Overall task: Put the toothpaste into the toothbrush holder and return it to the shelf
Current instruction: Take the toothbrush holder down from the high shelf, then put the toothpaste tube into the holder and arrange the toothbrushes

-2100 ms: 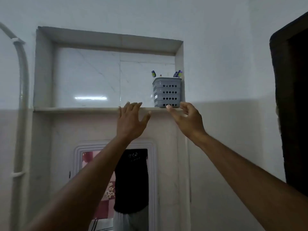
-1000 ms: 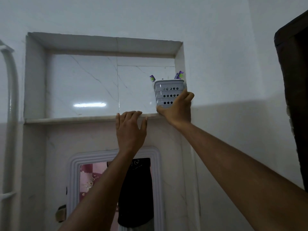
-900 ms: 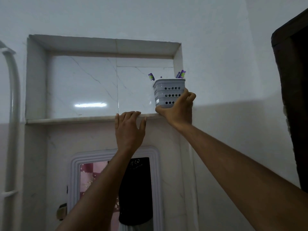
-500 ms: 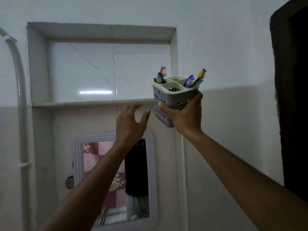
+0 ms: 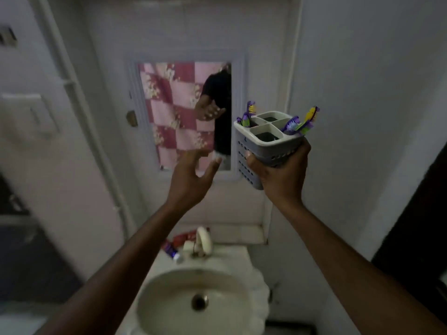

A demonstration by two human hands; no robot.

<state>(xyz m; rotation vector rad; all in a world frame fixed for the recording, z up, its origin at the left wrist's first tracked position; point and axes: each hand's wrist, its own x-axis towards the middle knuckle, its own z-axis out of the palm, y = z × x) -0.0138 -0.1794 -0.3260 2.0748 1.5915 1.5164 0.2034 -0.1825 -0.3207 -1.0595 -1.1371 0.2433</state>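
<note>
The right hand (image 5: pixel 280 175) has its fingers (image 5: pixel 251 163) wrapped low around the holder (image 5: pixel 263 143), tipped left, so brushes (image 5: pixel 297 123) may spill while the empty, spread left hand (image 5: pixel 191 180) reaches down for the toothpaste (image 5: pixel 180 240) behind the sink (image 5: pixel 200 301).

This is a small home bathroom. A white washbasin (image 5: pixel 169 308) with a drain (image 5: pixel 199 302) sits at the bottom, a pale tap (image 5: pixel 202 240) at its back edge and a red toothpaste tube (image 5: pixel 180 240) lying just beside the tap. A framed mirror (image 5: pixel 185 112) hangs on the pale wall above, reflecting a pink checked curtain. A white pipe (image 5: pixel 79 105) runs down the wall at the left. A grey holder (image 5: pixel 264 141) carries toothbrushes (image 5: pixel 300 122).
</note>
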